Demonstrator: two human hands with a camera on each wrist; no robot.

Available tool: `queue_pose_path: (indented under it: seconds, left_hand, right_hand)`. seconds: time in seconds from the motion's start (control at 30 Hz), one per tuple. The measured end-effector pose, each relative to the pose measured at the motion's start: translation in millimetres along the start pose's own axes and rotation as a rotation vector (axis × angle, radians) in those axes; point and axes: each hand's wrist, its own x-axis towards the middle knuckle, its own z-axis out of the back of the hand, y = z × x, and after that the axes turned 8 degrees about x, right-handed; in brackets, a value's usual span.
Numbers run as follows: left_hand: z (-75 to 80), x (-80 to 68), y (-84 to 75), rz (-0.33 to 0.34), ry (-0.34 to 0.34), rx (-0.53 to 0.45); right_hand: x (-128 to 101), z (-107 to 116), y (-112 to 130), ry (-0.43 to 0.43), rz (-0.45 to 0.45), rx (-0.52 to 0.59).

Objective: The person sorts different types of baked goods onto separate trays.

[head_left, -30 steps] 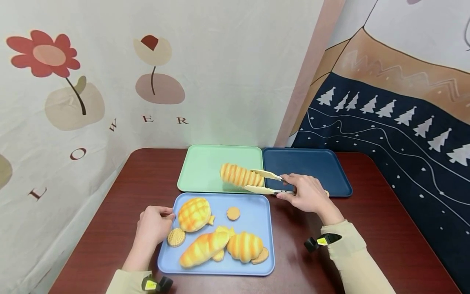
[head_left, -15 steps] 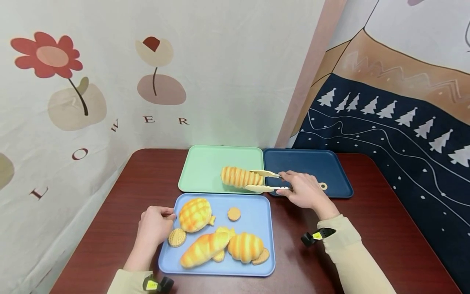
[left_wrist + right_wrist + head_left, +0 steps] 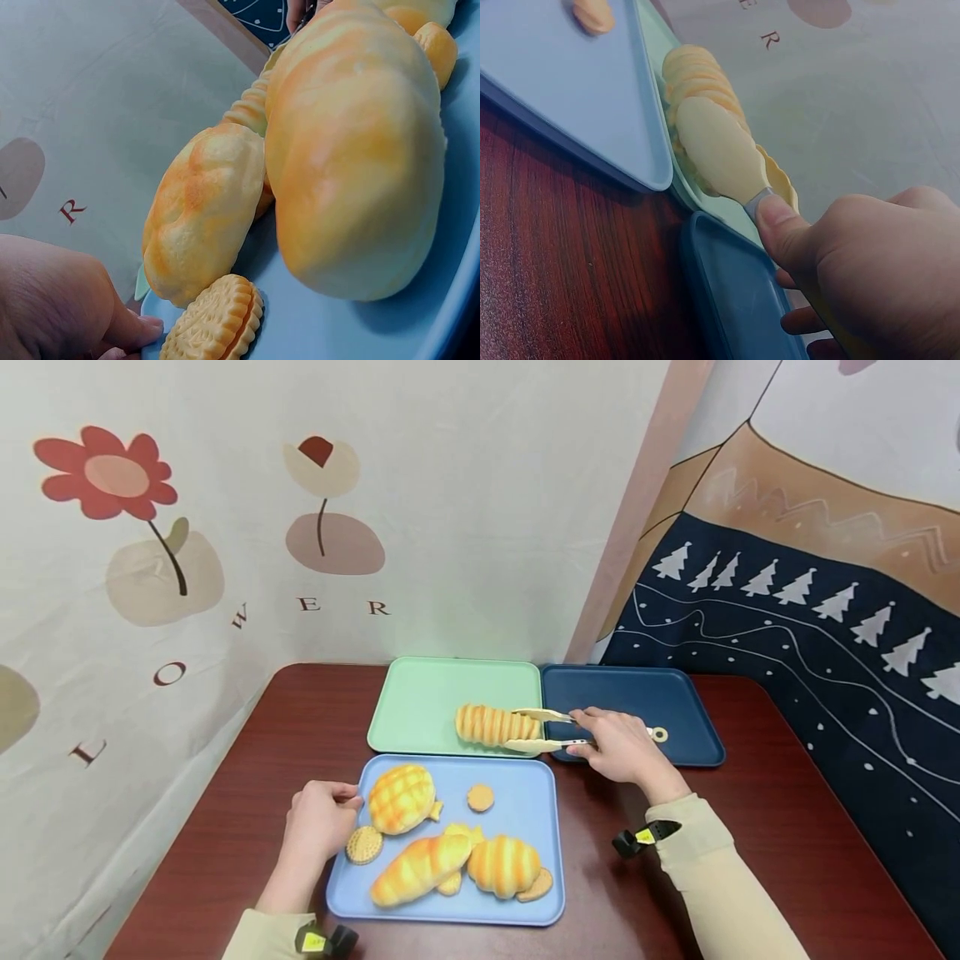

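Note:
My right hand [image 3: 618, 745] grips a pair of tongs [image 3: 534, 746] with cream tips. Those tips stand on both sides of the right end of a ridged, spiral-like toy bread [image 3: 491, 725]; whether they press it I cannot tell. The bread lies at the front right of the green tray [image 3: 420, 681]. At the left rim of the light blue tray [image 3: 517, 777], my left hand [image 3: 318, 822] pinches the edge between thumb and fingers. Beside it are a round sandwich biscuit [image 3: 214, 322] and a crosshatched, fish-shaped bread [image 3: 401, 799].
A dark blue tray [image 3: 675, 693] adjoins the green one, under the tongs' handle. On the light blue tray lie a long bread [image 3: 416, 872], a striped croissant-like bread [image 3: 502, 866], a small round biscuit [image 3: 480, 797] and other biscuits. Fabric walls stand behind the table [image 3: 232, 802].
The ridged bread has come down slightly and lies more level on the green tray. My right hand has shifted a little left, baring the tongs' ring end. My left hand stays at the rim.

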Motion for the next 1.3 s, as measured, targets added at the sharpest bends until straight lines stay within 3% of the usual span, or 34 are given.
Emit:
queue_pose_path:
  seconds: [0.4, 0.7, 0.9, 1.3]
  left_hand:
    - [0.9, -1.5, -2.4, -0.001, -0.007, 0.001]
    - [0.8, -1.8, -2.3, -0.005, -0.011, 0.006]
    - [-0.9, -0.1, -0.7, -0.006, -0.009, 0.009]
    - [-2.3, 1.0, 0.9, -0.001, -0.004, 0.002]
  right_hand:
    - [1.1, -1.8, 1.3, -0.004, 0.006, -0.01]
    - [0.3, 3.2, 3.6, 0.041, -0.077, 0.038]
    - [-3.2, 4.1, 3.0, 0.037, -0.082, 0.052]
    - [-17.3, 13.1, 1.9, 0.001, -0.069, 0.189]
